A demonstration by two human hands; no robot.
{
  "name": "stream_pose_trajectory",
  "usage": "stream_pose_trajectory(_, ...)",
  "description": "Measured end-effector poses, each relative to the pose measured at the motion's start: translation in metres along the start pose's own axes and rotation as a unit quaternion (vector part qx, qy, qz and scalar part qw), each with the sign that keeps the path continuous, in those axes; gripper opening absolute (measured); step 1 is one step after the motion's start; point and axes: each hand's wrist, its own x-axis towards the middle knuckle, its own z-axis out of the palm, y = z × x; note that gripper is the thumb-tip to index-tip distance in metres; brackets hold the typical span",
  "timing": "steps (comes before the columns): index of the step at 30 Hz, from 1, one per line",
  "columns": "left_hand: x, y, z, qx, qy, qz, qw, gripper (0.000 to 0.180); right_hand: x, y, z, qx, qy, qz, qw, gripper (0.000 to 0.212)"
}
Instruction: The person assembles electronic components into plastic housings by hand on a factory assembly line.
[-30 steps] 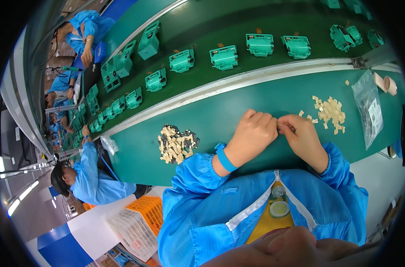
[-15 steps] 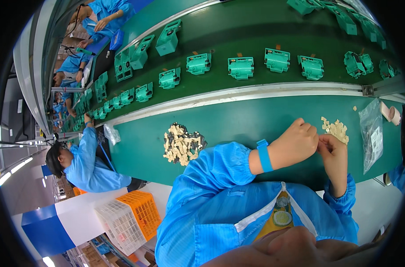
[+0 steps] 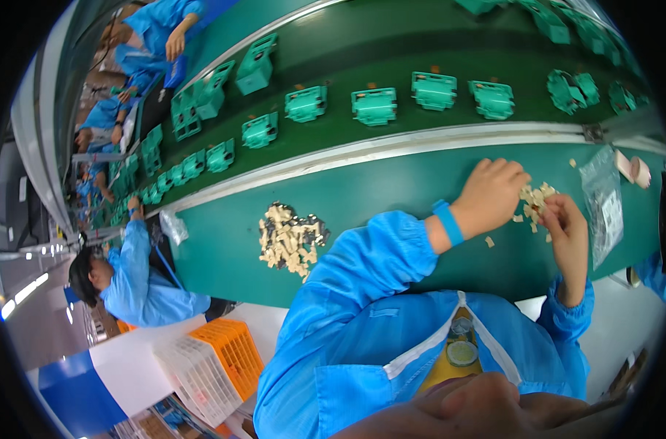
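Note:
My left hand [image 3: 491, 192], with a blue band on its wrist, is held over the green table [image 3: 391, 183] at the left edge of a small pile of cream pieces [image 3: 535, 196]. Its fingers are curled, and whatever is in them is hidden. At the pile's right side my right hand [image 3: 569, 228] reaches in, thumb and fingers drawn together among the pieces; I cannot make out what is between them. A few loose cream pieces [image 3: 489, 241] lie nearer to me. Further left is a larger heap of cream and black pieces [image 3: 285, 238].
Beyond the metal rail [image 3: 391, 149], a dark green belt carries several turquoise housings [image 3: 374, 107]. A clear bag [image 3: 602, 208] and pink rolls [image 3: 633, 169] lie at the right. A co-worker [image 3: 139, 274] sits at the left, near an orange and white crate [image 3: 230, 355].
My hands were together in front of the small pile; now they are apart, one on each side of it. The pile is more spread, with loose pieces nearer me. The view has shifted slightly.

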Motion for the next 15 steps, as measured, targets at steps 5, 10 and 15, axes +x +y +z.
stream_pose_trajectory(5,0.001,0.007,-0.038,-0.149,-0.05,-0.042,0.987,0.023,0.007,-0.027,0.013,-0.089,-0.058,-0.113,0.988,0.012)
stream_pose_trajectory(10,0.001,0.002,-0.041,-0.199,-0.142,-0.079,0.967,0.015,0.005,-0.04,0.018,-0.089,-0.02,-0.116,0.989,0.013)
stream_pose_trajectory(15,0.002,0.009,-0.044,-0.34,-0.086,-0.199,0.915,0.014,0.009,-0.037,0.016,-0.097,0.019,-0.249,0.963,0.021)
